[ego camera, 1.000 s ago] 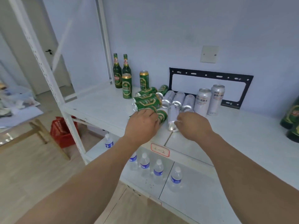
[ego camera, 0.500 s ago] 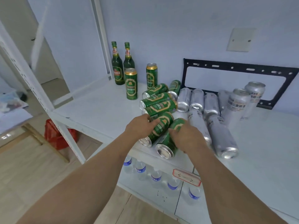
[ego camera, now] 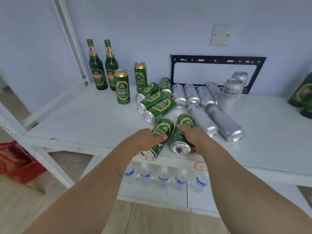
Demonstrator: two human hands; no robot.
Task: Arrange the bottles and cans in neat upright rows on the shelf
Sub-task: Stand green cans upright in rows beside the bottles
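On the white shelf (ego camera: 84,119), my left hand (ego camera: 145,139) grips a green can (ego camera: 164,128) lying on its side near the front edge. My right hand (ego camera: 192,135) grips a second lying green can (ego camera: 183,130) beside it. Behind them lie several more green cans (ego camera: 158,105) and several silver cans (ego camera: 200,119), all tipped over. Two green cans stand upright, the nearer one (ego camera: 121,86) in front of two upright green bottles (ego camera: 98,68). Two silver cans (ego camera: 230,92) stand upright at the back right.
A black metal bracket (ego camera: 217,59) hangs on the wall behind the cans. More green bottles (ego camera: 302,95) sit at the right edge. Several small water bottles (ego camera: 163,176) stand on the lower shelf. A red crate (ego camera: 16,162) sits on the floor left, past the shelf post (ego camera: 42,159).
The view has come closer to the shelf. Both hands have closed around the two nearest lying green cans and drawn them slightly toward the front edge.
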